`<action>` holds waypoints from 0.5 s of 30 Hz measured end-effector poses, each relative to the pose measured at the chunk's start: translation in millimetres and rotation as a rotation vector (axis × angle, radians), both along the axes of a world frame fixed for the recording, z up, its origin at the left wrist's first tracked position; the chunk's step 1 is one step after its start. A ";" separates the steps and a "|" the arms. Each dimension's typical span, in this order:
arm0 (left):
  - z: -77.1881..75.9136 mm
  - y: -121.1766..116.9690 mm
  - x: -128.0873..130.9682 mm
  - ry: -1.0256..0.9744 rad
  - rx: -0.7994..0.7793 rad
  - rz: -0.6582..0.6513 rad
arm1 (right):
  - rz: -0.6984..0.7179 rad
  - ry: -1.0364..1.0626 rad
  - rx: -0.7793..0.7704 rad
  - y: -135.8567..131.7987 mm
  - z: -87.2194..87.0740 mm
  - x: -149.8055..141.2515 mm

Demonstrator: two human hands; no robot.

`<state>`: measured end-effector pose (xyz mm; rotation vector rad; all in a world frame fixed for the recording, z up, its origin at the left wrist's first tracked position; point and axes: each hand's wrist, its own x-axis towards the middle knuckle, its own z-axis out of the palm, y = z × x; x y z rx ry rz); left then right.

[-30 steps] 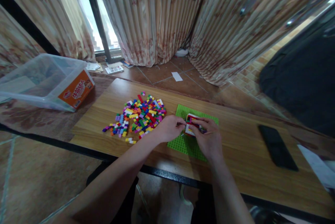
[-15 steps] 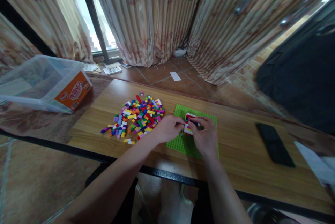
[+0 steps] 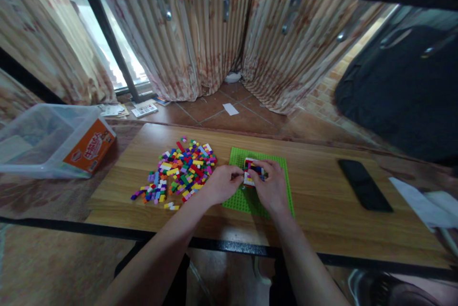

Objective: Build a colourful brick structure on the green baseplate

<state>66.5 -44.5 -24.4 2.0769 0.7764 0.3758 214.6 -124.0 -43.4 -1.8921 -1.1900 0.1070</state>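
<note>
A small multicoloured brick build (image 3: pixel 252 171) stands on a green baseplate (image 3: pixel 275 163) near the middle of the wooden table (image 3: pixel 322 210). My left hand (image 3: pixel 220 184) pinches the build's left side with closed fingers. From the right, my right hand (image 3: pixel 270 187) grips the same build, fingers curled over its top. A heap of loose coloured bricks (image 3: pixel 179 172) lies just left of my left hand.
A clear plastic tub with an orange label (image 3: pixel 53 141) sits off the table's left end. A black phone (image 3: pixel 363 184) lies on the table's right part, with white paper (image 3: pixel 418 203) beyond it. Curtains (image 3: pixel 200 44) and a tiled floor lie behind.
Both hands stay on the brick build. The view has tilted up and shifted, so the table and hands sit slightly lower and further left in the picture.
</note>
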 end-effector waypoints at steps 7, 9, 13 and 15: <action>-4.6 -5.0 1.2 0.017 -0.046 0.012 | 0.010 0.050 0.001 2.0 -5.0 27.0; -4.5 -9.0 4.5 0.039 -0.023 0.036 | 0.038 0.086 -0.043 2.0 -6.0 31.6; -5.0 -20.7 11.7 0.046 0.031 0.047 | -0.006 0.117 -0.101 -4.3 -1.3 40.3; -7.0 -26.8 15.4 0.055 0.045 0.060 | -0.033 0.114 -0.122 -9.8 2.7 44.7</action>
